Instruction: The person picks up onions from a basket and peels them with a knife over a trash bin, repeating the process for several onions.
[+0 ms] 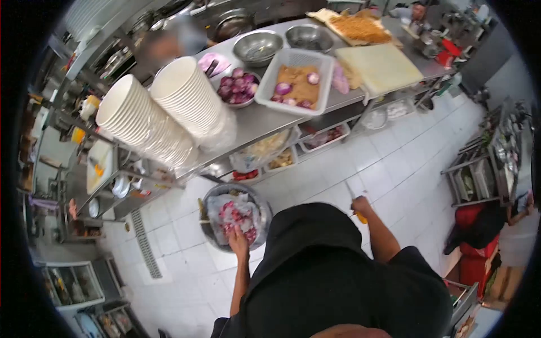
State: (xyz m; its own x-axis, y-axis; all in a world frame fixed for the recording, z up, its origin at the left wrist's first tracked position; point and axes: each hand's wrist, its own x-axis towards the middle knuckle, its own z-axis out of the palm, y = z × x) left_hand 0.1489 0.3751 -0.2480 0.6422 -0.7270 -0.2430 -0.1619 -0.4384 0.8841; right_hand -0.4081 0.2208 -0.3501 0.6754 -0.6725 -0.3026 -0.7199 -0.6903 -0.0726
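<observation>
My left hand [238,242] reaches over the near rim of a round metal bin [266,209] on the floor. Its fingers stretch toward the red-purple onion peels [231,213], which lie on a clear plastic liner [216,204] inside. Whether the fingertips touch the peels is hard to make out. Out to the other side, my right hand [361,205] is closed around the yellow handle of a knife [351,190], its thin blade pointing forward. On the steel counter, a bowl of peeled purple onions [239,86] stands beside a white perforated basket [269,84] holding several onions and brown paper.
Tall stacks of white tubs [183,93] occupy the left part of the steel counter [248,132]. Metal bowls [258,47] and a cutting board [378,66] lie farther along. Food containers [326,138] sit on the shelf below. Another person [169,48] is behind the counter.
</observation>
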